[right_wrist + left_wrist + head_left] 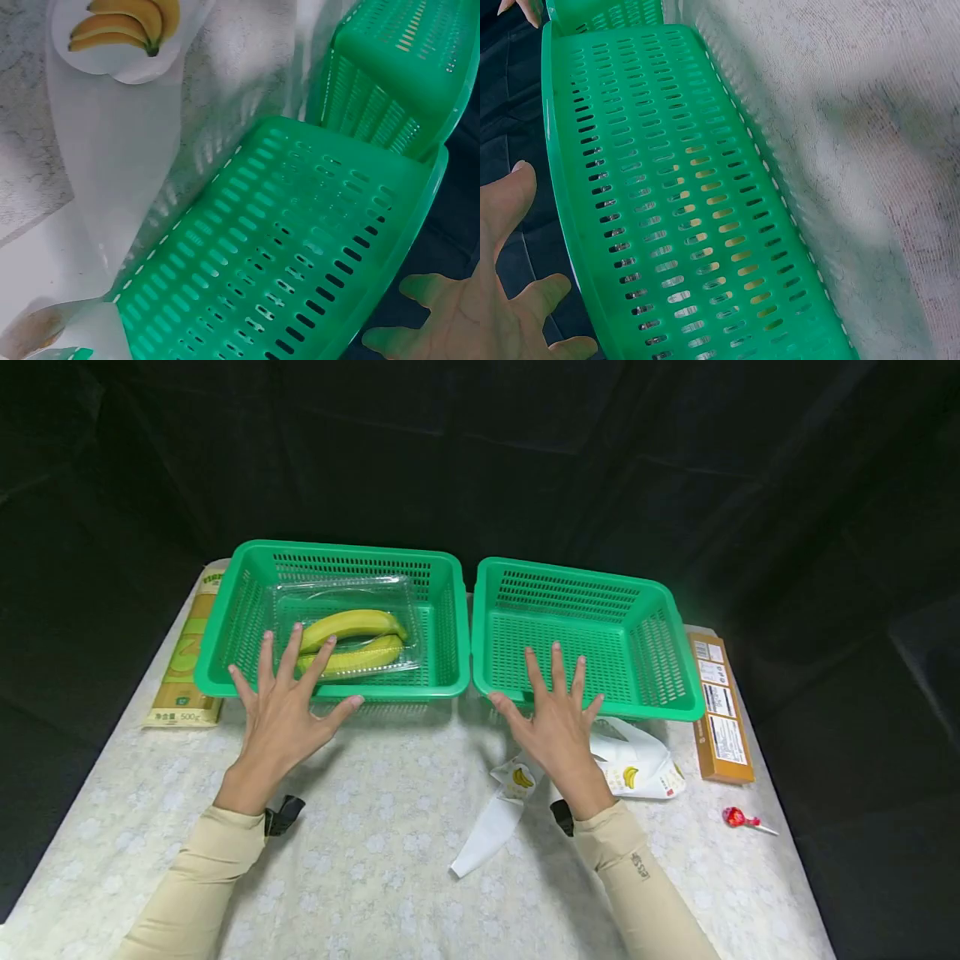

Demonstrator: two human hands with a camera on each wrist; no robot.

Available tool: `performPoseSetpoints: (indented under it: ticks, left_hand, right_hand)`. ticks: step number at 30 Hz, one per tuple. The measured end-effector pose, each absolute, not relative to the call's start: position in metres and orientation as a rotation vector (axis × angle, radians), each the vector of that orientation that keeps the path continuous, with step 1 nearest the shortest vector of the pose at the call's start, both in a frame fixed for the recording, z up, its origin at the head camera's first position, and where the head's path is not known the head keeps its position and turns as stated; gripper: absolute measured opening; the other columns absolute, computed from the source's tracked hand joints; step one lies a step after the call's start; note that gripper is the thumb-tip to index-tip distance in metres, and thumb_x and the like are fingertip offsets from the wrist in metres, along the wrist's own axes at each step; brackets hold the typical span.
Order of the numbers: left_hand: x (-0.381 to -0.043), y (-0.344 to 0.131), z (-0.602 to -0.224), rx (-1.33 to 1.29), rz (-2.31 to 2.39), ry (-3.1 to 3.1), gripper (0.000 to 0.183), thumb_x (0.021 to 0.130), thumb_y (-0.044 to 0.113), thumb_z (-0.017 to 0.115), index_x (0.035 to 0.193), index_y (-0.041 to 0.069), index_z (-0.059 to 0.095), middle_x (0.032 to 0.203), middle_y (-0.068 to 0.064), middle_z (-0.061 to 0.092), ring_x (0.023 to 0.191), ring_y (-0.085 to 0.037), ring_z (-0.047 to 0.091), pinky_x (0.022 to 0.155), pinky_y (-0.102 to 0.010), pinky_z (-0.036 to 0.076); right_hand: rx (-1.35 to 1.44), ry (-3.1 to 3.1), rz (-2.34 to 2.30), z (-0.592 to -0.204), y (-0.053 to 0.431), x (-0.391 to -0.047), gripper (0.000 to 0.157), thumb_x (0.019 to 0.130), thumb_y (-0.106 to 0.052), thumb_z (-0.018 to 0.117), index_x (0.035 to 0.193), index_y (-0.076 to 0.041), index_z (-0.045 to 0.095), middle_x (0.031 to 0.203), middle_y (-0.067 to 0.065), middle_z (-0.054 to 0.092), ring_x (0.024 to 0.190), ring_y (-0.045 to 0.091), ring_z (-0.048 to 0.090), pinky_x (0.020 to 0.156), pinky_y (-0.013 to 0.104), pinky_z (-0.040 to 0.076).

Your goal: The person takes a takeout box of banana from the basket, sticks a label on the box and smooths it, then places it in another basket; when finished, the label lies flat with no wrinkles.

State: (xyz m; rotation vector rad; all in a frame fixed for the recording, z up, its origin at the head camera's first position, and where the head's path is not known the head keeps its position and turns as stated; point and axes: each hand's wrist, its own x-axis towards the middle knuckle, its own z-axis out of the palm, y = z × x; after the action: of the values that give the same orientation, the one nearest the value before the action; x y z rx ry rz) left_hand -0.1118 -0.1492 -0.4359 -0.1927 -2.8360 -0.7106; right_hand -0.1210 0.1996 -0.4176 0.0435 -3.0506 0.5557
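Fingers spread, my left hand [281, 722] is held over the front rim of the left green basket [459, 635]. In that basket lies a clear plastic container [405, 597] with two bananas [352, 623] in it or under it; I cannot tell which. My right hand [558, 727], also spread, is over the front rim of the right green basket [660, 602], whose slotted floor shows bare. Neither hand holds anything. In the left wrist view the left fingers [544, 296] show beside the basket's rim; the right fingers [420, 289] appear likewise in the right wrist view.
White banana-printed wrapping [637, 760] lies under and beside the right forearm, with a strip [491, 835] toward the table's middle. An orange-brown box [723, 710] and a red lollipop [735, 817] are at right. A yellow-green packet [183, 660] lies left of the baskets.
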Motion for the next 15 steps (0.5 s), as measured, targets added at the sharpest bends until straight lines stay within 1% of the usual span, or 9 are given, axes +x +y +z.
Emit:
performPoseSetpoints:
  ticks: [9,12,15]
  left_hand:
    - [-0.1133,-0.1526,-0.4367,-0.191,-0.719,-2.828,0.085,0.089,0.064,0.062,0.160,0.035,0.025,0.171,-0.009,0.009,0.157,-0.045,-0.004,0.108,-0.085,-0.007]
    - [-0.1143,-0.1530,-0.4370,-0.185,-0.730,-2.803,0.084,0.089,0.059,0.065,0.160,0.033,0.027,0.171,-0.011,0.012,0.157,-0.044,-0.005,0.108,-0.085,-0.007]
    - [-0.1161,-0.1529,-0.4381,-0.158,-0.769,-2.740,0.080,0.089,0.051,0.069,0.158,0.027,0.035,0.169,-0.014,0.018,0.157,-0.043,-0.002,0.109,-0.084,-0.007]
  right_hand:
    - [0.048,-3.060,0.552,-0.4158,0.1944,-0.1244,0.087,0.090,-0.080,0.040,0.161,-0.038,0.012,0.172,0.006,-0.001,0.156,0.044,-0.012,0.108,0.087,0.002]
    - [0.052,-3.057,0.566,-0.4148,0.1929,-0.1261,0.087,0.090,-0.081,0.040,0.161,-0.038,0.013,0.172,0.005,-0.002,0.156,0.044,-0.013,0.108,0.087,0.002]
    - [0.061,-3.048,0.571,-0.4133,0.1915,-0.1280,0.088,0.090,-0.081,0.040,0.162,-0.037,0.014,0.172,0.004,-0.002,0.156,0.044,-0.012,0.108,0.086,0.003]
